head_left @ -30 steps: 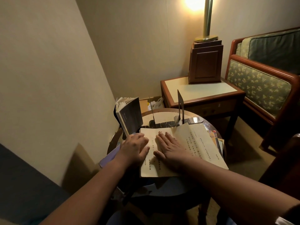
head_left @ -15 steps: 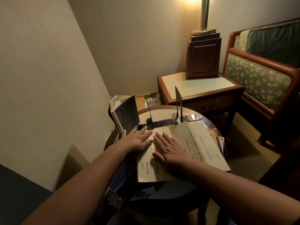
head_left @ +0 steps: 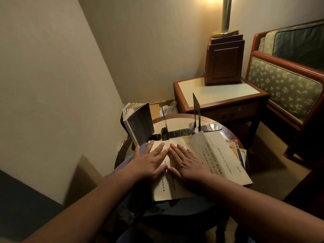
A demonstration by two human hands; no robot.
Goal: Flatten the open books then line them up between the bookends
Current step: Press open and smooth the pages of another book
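An open book with cream pages lies face up on the small round table. My left hand rests flat on its left page, fingers spread. My right hand lies flat beside it, just right of the spine. The right-hand pages still arch up near the far edge. Behind the book stand two thin dark metal bookends, the left bookend and the right bookend, with bare table between them. A dark-covered book stands half open at the table's far left.
Colourful books lie under the open book's right side. A wooden side table with a lamp base stands behind. An upholstered chair is to the right. The wall is close on the left. A cardboard box sits on the floor.
My left hand has opened from a loose fist and slid right, flat onto the left page. My right hand stays pressed on the book. The view has tilted slightly.
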